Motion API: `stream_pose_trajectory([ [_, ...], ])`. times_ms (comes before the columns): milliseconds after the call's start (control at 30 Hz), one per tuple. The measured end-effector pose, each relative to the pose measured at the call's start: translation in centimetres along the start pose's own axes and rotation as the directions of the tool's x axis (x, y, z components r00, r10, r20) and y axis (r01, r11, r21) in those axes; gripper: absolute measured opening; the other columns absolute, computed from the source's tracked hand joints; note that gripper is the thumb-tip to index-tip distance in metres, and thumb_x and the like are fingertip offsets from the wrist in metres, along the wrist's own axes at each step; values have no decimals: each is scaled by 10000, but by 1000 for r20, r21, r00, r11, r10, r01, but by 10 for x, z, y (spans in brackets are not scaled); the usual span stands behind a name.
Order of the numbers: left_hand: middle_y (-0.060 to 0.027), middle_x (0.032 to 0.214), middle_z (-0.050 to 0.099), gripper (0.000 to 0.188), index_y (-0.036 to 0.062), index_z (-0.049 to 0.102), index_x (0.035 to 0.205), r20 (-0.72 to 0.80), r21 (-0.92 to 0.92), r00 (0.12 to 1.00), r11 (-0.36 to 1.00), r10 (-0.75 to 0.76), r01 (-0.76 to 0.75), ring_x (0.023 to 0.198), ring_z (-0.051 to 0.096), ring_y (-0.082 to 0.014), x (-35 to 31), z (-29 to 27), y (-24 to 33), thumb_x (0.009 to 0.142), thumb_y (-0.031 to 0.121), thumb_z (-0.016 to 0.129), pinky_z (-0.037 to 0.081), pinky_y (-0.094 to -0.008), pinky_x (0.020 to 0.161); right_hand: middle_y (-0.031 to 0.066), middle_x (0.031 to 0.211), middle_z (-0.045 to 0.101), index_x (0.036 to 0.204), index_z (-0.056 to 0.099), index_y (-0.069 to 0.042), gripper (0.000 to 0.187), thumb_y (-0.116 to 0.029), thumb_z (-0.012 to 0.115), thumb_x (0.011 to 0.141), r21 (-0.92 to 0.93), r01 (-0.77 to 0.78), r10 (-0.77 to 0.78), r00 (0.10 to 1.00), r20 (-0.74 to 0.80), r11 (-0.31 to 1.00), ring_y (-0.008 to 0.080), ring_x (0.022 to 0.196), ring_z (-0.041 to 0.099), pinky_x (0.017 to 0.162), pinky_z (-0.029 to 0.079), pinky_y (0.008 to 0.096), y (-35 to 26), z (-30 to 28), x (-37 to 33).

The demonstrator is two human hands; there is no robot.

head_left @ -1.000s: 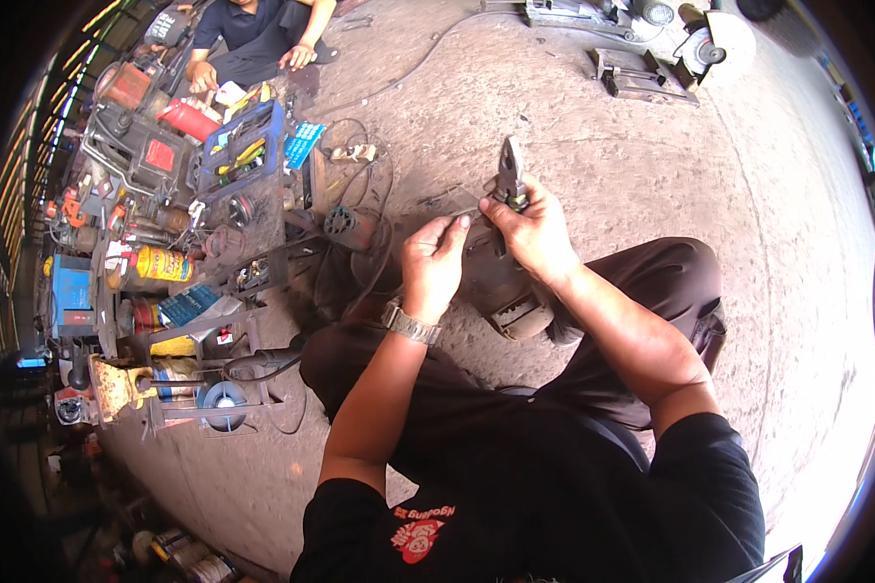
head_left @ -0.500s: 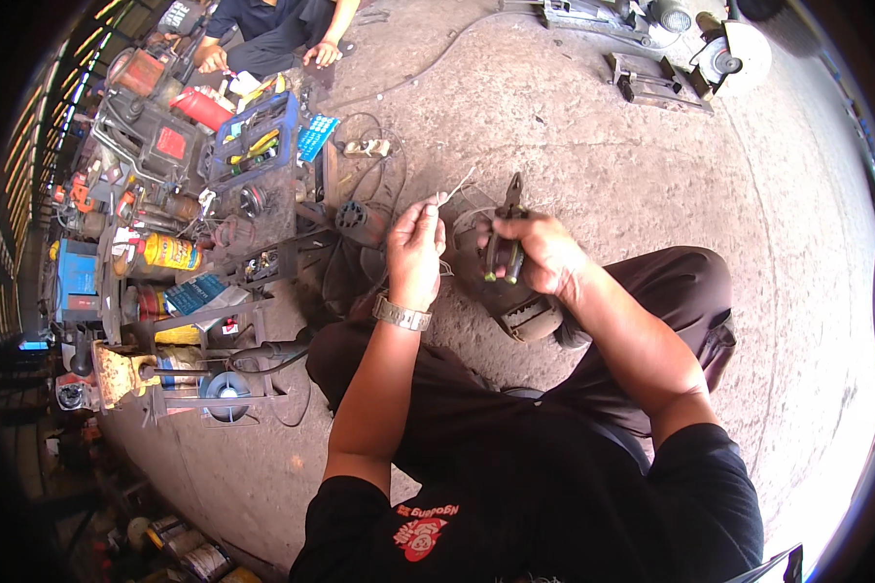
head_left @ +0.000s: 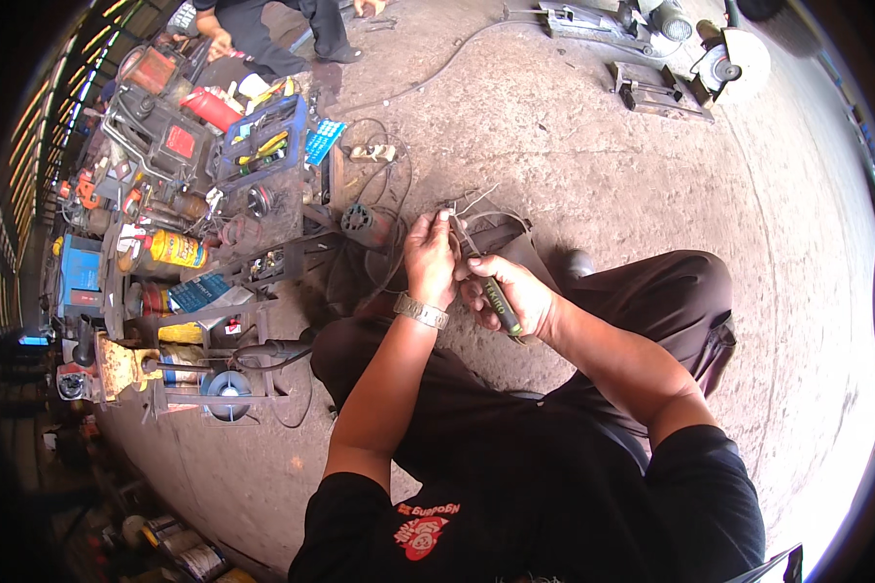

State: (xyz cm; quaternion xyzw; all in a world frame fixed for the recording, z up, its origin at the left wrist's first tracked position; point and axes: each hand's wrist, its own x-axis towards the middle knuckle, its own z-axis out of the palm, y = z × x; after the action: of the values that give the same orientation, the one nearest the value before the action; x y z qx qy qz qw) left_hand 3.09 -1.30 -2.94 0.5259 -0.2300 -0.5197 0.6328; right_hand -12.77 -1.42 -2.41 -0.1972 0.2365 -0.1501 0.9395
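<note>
In front of my lap, my left hand (head_left: 430,258) pinches a thin pale wire (head_left: 477,199) whose loose ends stick out beyond the fingertips. My right hand (head_left: 517,293) is wrapped round the dark grip of a pair of pliers (head_left: 499,303). The jaws point away from me and meet the wire beside my left thumb; whether they are clamped on it is too small to tell. Under both hands, between my legs, lies a dull brown object (head_left: 523,255), mostly hidden.
At left stands a crowded bench with a blue toolbox (head_left: 262,146), a yellow bottle (head_left: 178,250) and a black case (head_left: 156,136). A small motor (head_left: 367,225) with a cable sits near my left knee. A cut-off saw (head_left: 724,66) is at far right; another person (head_left: 282,34) crouches far left.
My right hand has swung the pliers left and down, bringing their jaws to the wire by my left fingers. My left hand has shifted slightly right and nearer. The other person has changed posture.
</note>
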Motion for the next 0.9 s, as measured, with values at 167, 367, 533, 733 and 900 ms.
stream_pose_trajectory([
  [167,-41,876,688,149,95,620,1013,-88,-25,996,999,23,-25,574,532,-61,-3,-10,0,1069,203,535,442,-238,499,59,788,633,1059,601,-97,490,-576,602,955,115,-19,8,995,97,993,179,516,578,465,475,303,5,-1,5],
  [367,-20,807,652,152,36,587,968,-149,213,932,931,331,-296,634,513,-53,-2,-3,0,1057,156,556,434,-232,585,97,933,646,1251,500,-19,463,-237,710,901,-695,78,-226,966,-124,715,150,703,632,546,510,273,15,14,-4],
  [533,54,749,535,104,48,599,1000,-97,324,899,868,426,-377,625,453,-31,13,-12,-15,1055,124,554,392,-219,568,115,1023,646,1275,529,9,385,-29,520,893,-494,91,-243,936,-254,865,174,779,644,595,542,288,8,22,-7],
  [733,-33,798,605,91,3,585,996,105,639,714,503,692,-582,710,560,-130,11,-8,-20,1030,87,577,478,-287,673,98,926,645,1122,593,9,249,-23,551,879,-431,-18,-117,951,-284,902,190,689,614,568,512,317,-15,31,-22],
  [900,-114,864,667,94,-15,582,998,175,693,674,397,718,-602,800,632,-210,10,-3,-20,1009,76,599,517,-347,757,84,829,602,1050,597,9,193,-19,592,859,-305,73,-161,948,-275,950,181,621,571,520,465,324,-11,25,-21],
])
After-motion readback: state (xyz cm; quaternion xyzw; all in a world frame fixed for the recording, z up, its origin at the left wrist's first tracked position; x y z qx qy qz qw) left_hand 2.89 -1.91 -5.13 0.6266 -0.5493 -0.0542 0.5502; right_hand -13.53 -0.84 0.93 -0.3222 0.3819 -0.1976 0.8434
